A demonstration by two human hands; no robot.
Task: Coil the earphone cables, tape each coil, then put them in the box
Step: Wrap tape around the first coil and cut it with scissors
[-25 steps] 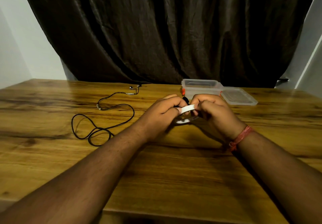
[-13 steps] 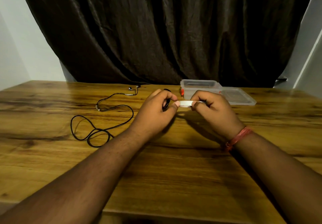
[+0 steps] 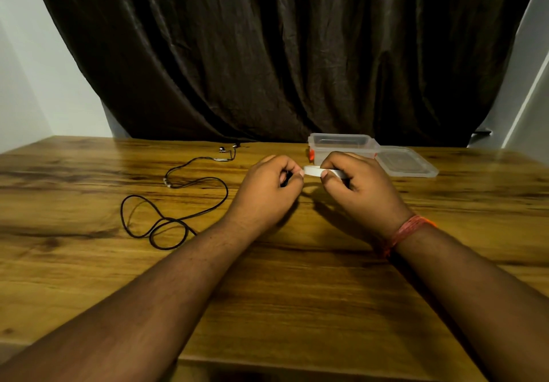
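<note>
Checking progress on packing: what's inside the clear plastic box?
Nothing shows through the clear box's upper walls; the right hand and tape roll cover its lower front.

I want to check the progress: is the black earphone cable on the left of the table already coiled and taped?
No, the black earphone cable lies loose in open loops on the table, with no tape on it.

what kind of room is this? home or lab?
Probably a home room, not a lab: a wood-grain table pushed against a dark curtain, plain white walls, and a clear plastic food-style box.
</note>
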